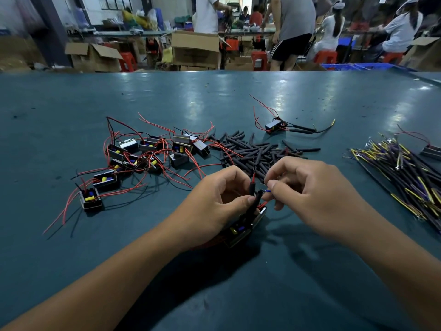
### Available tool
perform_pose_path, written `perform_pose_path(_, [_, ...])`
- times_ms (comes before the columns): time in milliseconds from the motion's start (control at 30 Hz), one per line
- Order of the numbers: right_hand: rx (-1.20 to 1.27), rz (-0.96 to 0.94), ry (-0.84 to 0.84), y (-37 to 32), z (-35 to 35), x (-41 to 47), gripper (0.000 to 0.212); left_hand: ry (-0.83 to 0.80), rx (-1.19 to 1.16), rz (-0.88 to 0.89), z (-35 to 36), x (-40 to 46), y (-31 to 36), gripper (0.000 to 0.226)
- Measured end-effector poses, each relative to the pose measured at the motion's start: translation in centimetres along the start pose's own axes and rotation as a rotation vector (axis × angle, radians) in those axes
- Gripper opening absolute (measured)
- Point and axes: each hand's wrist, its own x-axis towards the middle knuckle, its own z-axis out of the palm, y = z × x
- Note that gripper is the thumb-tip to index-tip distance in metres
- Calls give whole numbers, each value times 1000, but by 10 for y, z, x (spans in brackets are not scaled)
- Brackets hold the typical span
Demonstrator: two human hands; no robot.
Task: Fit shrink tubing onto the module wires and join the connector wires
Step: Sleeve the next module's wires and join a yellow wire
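One boxy black module sits under the left hand, which pinches its black tubing-sleeved wire. The right hand pinches a thin blue wire. About ten similar modules lie left of the matte tubing pile; one finished module lies beyond.

- We see a dark teal table with pale glare patches.
- The modules are black, with yellow and blue parts inside and thin red and black wires.
- The shrink tubing pieces are matt black.
- The connector wires are black, striped with yellow and purple, with silvery ring ends.
- The wire end at our right hand is blue.
- The stools beyond are red, the boxes brown.
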Motion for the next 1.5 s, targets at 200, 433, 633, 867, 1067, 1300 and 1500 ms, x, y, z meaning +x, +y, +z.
perform_pose_path(200, [-98,-37,-20,1,-4,-1,7,35,44,11,2,-2,2,15])
perform_pose_path(433, [-77,16,-115,3,-8,1,15,94,116,57,4,-1,2,8])
perform_pose_path(633, [-6,112,-171,2,-8,2,10,87,136,73,5,-4,3,11])
perform_pose_path(867, [256,158,-65,1,-4,0,17,107,118,73,4,-5,6,10])
perform_pose_path(1067, [391,201,77,3,8,-1,19,172,188,115,4,-6,7,9])
perform_pose_path(1300, [545,206,135,4,13,-1,12,210,170,106,5,-6,8,9])
perform_pose_path(1500, [574,189,68,1,13,-2,10,169,184,102,5,-6,10,4])
